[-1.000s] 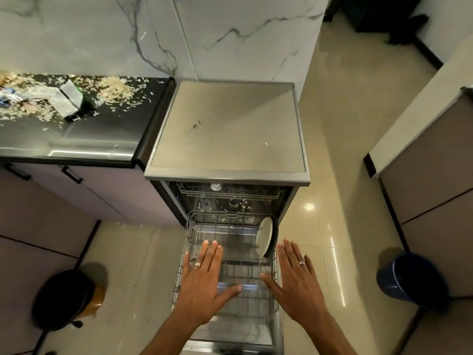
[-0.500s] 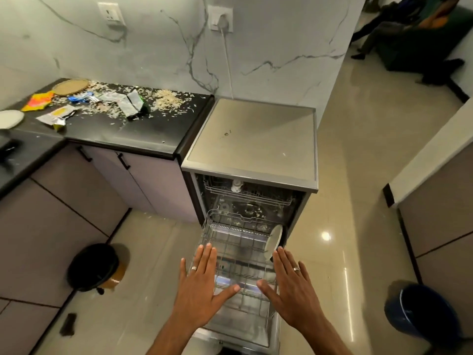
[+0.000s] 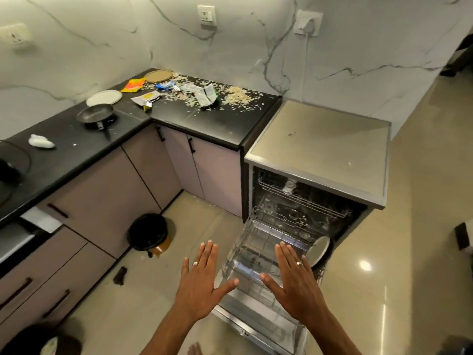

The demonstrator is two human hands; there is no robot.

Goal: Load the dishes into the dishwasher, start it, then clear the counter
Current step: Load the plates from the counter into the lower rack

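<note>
Marble-look wall (image 3: 358,47) veined in grey; three sockets mounted on it, the rightmost socket (image 3: 308,22) with a plug and white cord hanging down. Lilac cabinet doors (image 3: 217,172) fitted with dark handles. Black pedal bin (image 3: 148,234) stood on the glossy beige floor (image 3: 409,252) by the cabinets. Small dark object (image 3: 120,275) seen lying near the bin (too blurred to identify).

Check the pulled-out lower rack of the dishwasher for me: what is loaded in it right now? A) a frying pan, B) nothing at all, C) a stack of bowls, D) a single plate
D: a single plate stands on edge at the right side of the lower rack; the frying pan sits on the counter.
</note>
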